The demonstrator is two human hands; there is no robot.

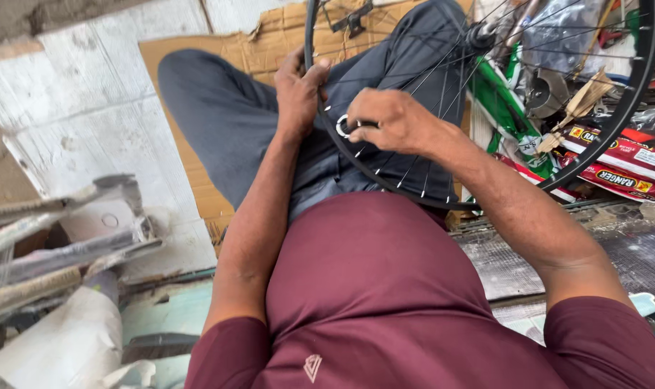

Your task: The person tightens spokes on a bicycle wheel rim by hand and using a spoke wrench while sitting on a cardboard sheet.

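Looking down from the head camera, the view shows a seated person in a maroon shirt (371, 288) and grey trousers (226, 115), with a black bicycle wheel rim (634, 94) standing upright across the lap. The rim's lower arc rests against the thighs, and thin metal spokes (443, 94) fan from the hub (480, 34) at the upper right down to the rim.

The left hand (299, 90) grips the left arc of the rim, fingers curled over its edge and thumb pressed on the outer face; its grip is closed on the rim. The right hand (392, 119) lies just beside it, inside the wheel among the spokes. Its grip is closed around a small ring-shaped spoke tool (344, 127), of which a silver ring and a short dark stem show between thumb and forefinger. The tool sits near the inner edge of the rim, close to the left hand.

A flattened sheet of brown cardboard (198, 173) lies under the legs on a pale floor (82, 108). Behind the wheel, at right, stand green bicycle frame parts (500, 108) and red packaged goods (623, 158). At lower left lie several long grey metal bars (54, 245) and a white cloth (68, 346).
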